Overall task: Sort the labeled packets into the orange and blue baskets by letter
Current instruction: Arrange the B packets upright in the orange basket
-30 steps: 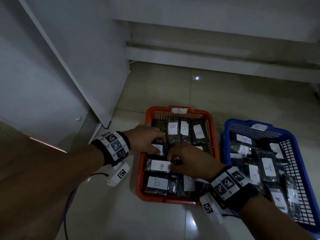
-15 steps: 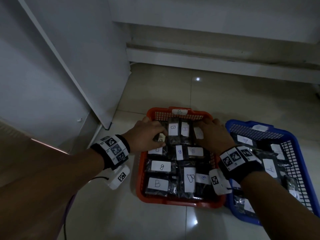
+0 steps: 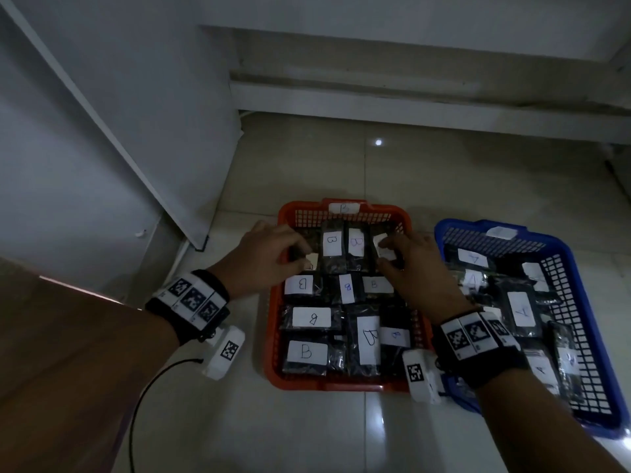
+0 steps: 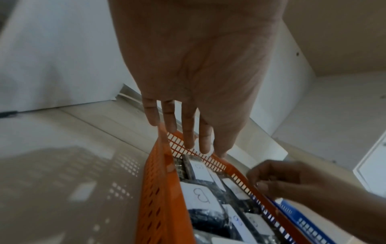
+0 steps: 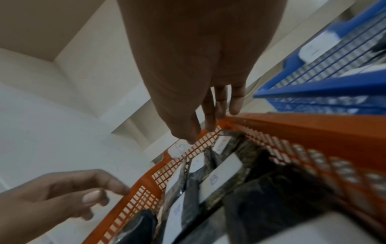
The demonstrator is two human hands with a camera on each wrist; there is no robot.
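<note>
The orange basket holds several dark packets with white B labels. Beside it on the right, the blue basket holds A-labeled packets. My left hand reaches into the orange basket's far left corner, fingers resting on a packet there. My right hand touches a packet in the far right corner. The left wrist view has my left hand with straight fingers over the orange basket. In the right wrist view my right hand hangs over the orange rim, holding nothing.
A white cabinet panel stands close on the left. A low white ledge runs along the back wall. A black cable lies on the tiled floor by my left arm. Bare tiles stretch beyond and in front of the baskets.
My right hand moved from the middle of the orange basket to its far right corner. My left hand shifted slightly toward the far left corner.
</note>
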